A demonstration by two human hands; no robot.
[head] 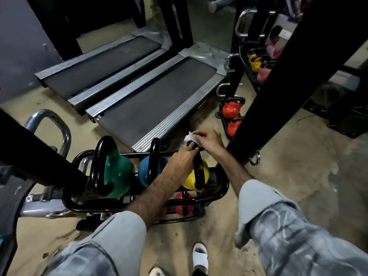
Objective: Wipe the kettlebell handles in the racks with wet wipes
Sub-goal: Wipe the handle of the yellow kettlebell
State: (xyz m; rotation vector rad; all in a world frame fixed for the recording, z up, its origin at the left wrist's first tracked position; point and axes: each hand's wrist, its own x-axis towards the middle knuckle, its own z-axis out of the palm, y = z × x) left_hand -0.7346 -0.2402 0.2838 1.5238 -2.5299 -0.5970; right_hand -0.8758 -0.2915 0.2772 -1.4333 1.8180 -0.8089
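At the right end of the top tier of a low black rack point(223, 193), a yellow kettlebell point(192, 180) sits with its black handle point(198, 172) rising up and away from the camera. Both hands meet at the top of that handle. Left hand point(179, 159) reaches in from the lower left, fingers curled around the upper part of the handle. Right hand point(207, 141) comes from the right, thumb and fingers pinching a small crumpled white wet wipe point(190, 137) just above the handle's top; whether the wipe touches the metal cannot be told.

Left of the yellow bell on the same tier stands a blue kettlebell point(144, 170), then a larger green kettlebell point(117, 172), each with a glossy black handle upright. Below, on the lower tier, a red kettlebell point(182, 204) shows between the bars.

Both forearms are bare, pale denim sleeves point(278, 226) pushed up. White sandals point(200, 256) stand on the sandy concrete floor point(288, 176).

Beyond the rack lie two grey treadmill decks point(151, 96) side by side. A black upright post point(278, 76) rises to the right; a mirror past it shows more red point(231, 109) and yellow bells point(254, 61). Chrome handles point(49, 124) stick out at left.
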